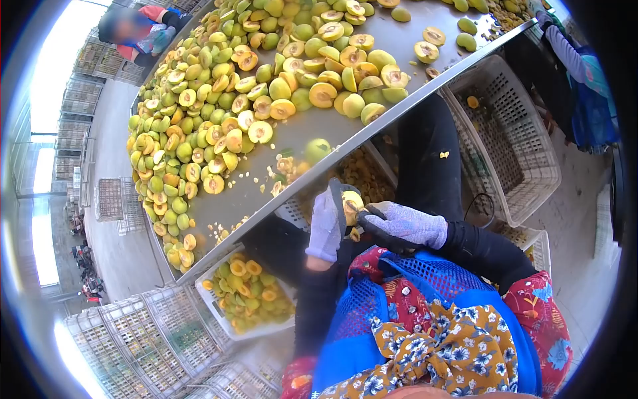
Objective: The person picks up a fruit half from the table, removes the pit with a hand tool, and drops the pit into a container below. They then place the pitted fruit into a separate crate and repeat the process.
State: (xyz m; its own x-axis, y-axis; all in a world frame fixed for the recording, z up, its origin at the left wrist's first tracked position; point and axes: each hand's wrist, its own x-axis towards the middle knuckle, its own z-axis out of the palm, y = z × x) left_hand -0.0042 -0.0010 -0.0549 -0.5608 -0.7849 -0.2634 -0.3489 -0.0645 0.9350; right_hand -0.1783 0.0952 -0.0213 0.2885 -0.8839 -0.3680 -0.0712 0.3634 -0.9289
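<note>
Head view: the left hand [323,225], in a lavender glove, curls firmly around a yellow-fleshed cut fruit [351,199]. The gloved right hand [407,225] bends its fingers against it, apparently working at the flesh, which calls for steady support; whether it grips anything is unclear. The grey metal tabletop's [299,130] raised rim [399,120] separates them from heaped fruit [246,120].

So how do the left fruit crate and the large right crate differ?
The left crate is piled with fruit; the right crate shows a yellow piece and much bare lattice. The left crate looks whiter, the right crate greyer. Both are open-topped.
</note>
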